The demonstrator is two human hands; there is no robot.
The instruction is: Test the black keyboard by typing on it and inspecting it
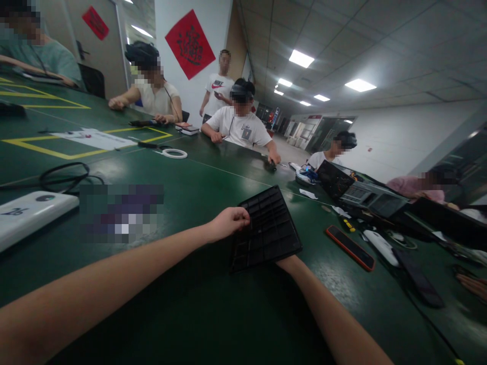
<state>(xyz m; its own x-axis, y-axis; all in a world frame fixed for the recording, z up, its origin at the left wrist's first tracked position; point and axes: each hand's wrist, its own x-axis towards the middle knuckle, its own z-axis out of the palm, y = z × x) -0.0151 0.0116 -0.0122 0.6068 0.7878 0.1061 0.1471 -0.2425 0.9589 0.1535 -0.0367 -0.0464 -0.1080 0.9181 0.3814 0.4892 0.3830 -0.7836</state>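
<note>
Propping a black compartment tray (268,228) at a tilt over the green table (201,185). Can't tell the grip of the right hand (289,263), mostly hidden under the near right side. Got the left hand (231,221) by its left edge, with fingertips pinched together.

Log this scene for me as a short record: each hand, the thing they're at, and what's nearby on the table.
Left hand: fingers drawn together at the tray's left side; anything pinched is too small to tell
Right hand: at the tray's lower edge, fingers hidden
Black tray: gridded, tilted
Table: green
Left of tray: white device marked 26, white ring
Right of tray: orange-edged phone
Across table: people seated, one standing
</note>
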